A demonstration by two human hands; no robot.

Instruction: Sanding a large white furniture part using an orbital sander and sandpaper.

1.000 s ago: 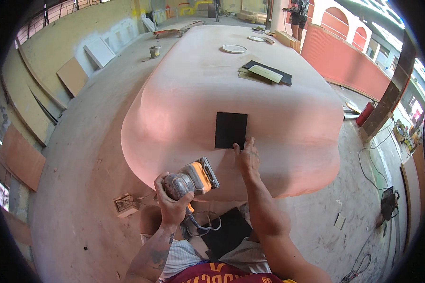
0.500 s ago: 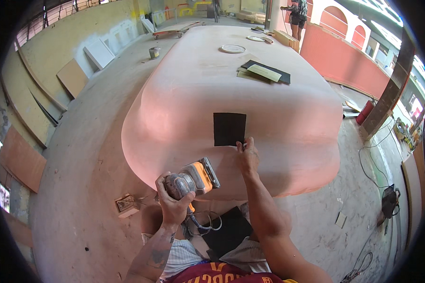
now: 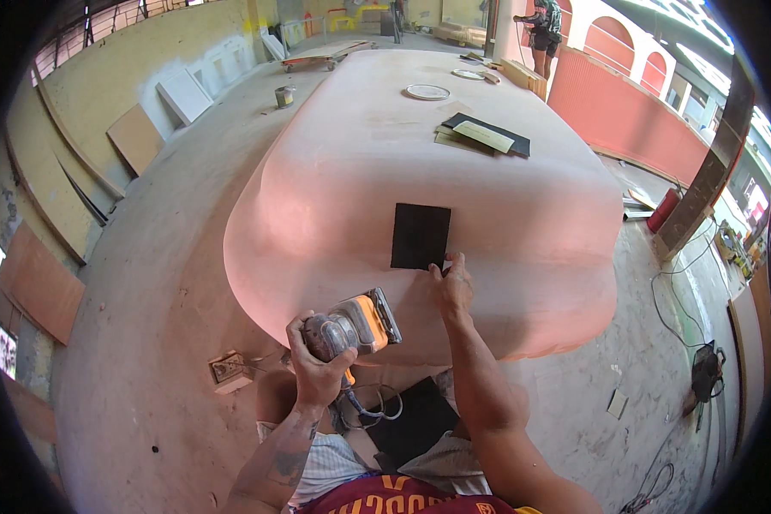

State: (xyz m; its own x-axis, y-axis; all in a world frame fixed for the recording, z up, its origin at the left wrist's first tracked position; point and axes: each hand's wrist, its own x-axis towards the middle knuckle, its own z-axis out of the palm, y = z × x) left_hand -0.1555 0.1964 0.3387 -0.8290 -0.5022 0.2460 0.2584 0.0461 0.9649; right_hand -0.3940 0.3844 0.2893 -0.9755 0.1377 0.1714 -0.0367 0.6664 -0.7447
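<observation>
My left hand (image 3: pixel 319 360) is closed round the body of an orange and grey electric sander (image 3: pixel 355 327), its flat pad turned up and to the right. A cord loops down from it between my legs. Between thumb and fingers, my right hand (image 3: pixel 452 284) pinches the lower right corner of a black sheet of sandpaper (image 3: pixel 421 236). The sheet is held in front of the rounded end of a large pale pink moulded form (image 3: pixel 317 180). Another black sheet (image 3: pixel 415 420) lies on the floor between my legs.
Sandpaper sheets (image 3: pixel 486 135) and a round lid (image 3: pixel 427 92) lie on top of the form. A small box (image 3: pixel 230 373) stands on the floor at left, a tin (image 3: pixel 283 96) further back. Cables (image 3: pixel 660 291) trail at right. A person (image 3: pixel 543 34) stands at the far right.
The black sheet has turned slightly and shifted a little to the right in my right hand. The sander has barely moved in my left hand.
</observation>
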